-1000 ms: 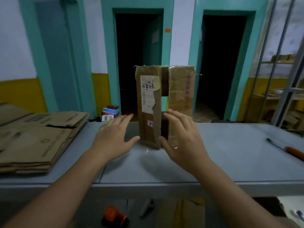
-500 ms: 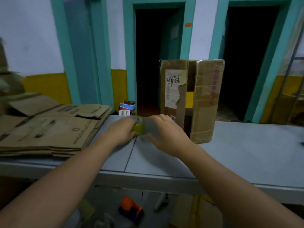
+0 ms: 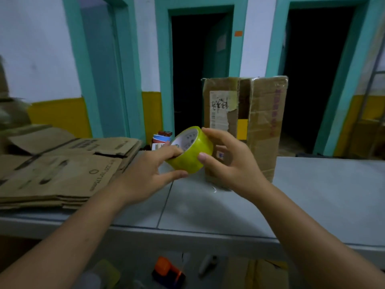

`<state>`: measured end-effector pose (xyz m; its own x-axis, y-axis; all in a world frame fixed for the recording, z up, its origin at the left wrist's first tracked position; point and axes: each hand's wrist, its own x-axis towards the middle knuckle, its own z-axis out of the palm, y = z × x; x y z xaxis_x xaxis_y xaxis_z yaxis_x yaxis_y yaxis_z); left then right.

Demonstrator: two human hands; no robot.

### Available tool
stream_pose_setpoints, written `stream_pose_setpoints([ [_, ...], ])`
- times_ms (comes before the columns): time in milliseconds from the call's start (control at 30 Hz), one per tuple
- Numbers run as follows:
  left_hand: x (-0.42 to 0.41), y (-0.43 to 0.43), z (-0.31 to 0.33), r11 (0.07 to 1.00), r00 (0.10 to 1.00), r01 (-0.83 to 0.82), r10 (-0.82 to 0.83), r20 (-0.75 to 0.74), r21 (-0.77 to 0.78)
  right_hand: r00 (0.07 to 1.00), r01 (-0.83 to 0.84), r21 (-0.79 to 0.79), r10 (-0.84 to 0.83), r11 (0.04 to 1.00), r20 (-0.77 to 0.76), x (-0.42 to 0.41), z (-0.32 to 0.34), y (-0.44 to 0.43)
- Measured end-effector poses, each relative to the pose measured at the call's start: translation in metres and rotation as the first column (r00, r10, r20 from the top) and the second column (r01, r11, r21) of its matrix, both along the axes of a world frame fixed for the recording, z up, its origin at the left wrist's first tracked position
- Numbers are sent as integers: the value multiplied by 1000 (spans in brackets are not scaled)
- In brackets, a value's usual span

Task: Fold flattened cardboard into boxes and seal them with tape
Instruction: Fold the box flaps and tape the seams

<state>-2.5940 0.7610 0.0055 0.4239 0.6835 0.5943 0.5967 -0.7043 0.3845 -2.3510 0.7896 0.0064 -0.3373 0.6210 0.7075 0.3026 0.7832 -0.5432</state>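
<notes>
While gripped from both sides above the grey tabletop (image 3: 312, 205): roll of yellow-green tape (image 3: 192, 152), left hand (image 3: 145, 174) clasping its near rim, right hand (image 3: 233, 163) pinching its far side. Just behind, upright on the tabletop, a partly folded cardboard box (image 3: 264, 122). Stacked at left, flattened cardboard (image 3: 58, 172).
</notes>
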Motion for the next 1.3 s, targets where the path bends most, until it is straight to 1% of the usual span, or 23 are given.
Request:
stream_pose_setpoints([
  [67, 16, 3, -3, 998, 998, 62, -62, 9, 23, 994, 80, 90, -73, 993, -82, 13, 4, -9],
  [133, 31, 12, -7, 993, 995, 100, -100, 11, 55, 978, 191, 178, -172, 965, -116, 27, 4, -15],
  [167, 37, 16, -8, 991, 994, 111, -112, 9, 68, 969, 234, 191, -213, 953, -122, 33, 3, -18],
  [267, 54, 25, -12, 985, 988, 156, -154, -26, 77, 952, 286, 145, -264, 947, -155, 53, -1, -22],
  [400, 71, 29, -19, 973, 975, 218, -214, -64, 74, 929, 349, 139, -323, 927, -182, 75, -8, -25],
  [467, 81, 28, -20, 972, 972, 234, -233, -40, 20, 916, 390, 121, -372, 913, -148, 83, -9, -26],
  [533, 92, 25, -19, 967, 968, 252, -252, -16, 21, 908, 418, 87, -413, 904, -66, 90, -10, -27],
  [633, 104, 25, -14, 966, 966, 256, -255, -33, 35, 916, 401, -26, -401, 916, -22, 100, -2, -29],
  [700, 108, 26, -12, 979, 979, 202, -202, -23, 19, 926, 367, -129, -374, 921, -38, 104, 8, -35],
  [767, 110, 25, -7, 994, 994, 109, -109, 4, -7, 940, 273, -245, -311, 931, -137, 108, 22, -45],
  [867, 113, 15, 2, 991, 996, -45, 54, 70, -122, 938, 102, -348, -206, 932, -278, 112, 44, -62],
  [967, 116, 3, 4, 984, 984, -141, 152, 92, -111, 924, -17, -406, -141, 914, -356, 117, 59, -70],
  [1067, 112, -3, 2, 992, 979, -103, 115, 168, -78, 907, -90, -442, -110, 893, -407, 118, 67, -71],
  [1200, 106, -7, -2, 995, 960, 48, -23, 278, -82, 864, -136, -518, -156, 845, -480, 122, 76, -63],
  [1300, 102, -7, -7, 985, 934, 156, -123, 336, -72, 850, -179, -579, -172, 795, -498, 123, 77, -59],
])
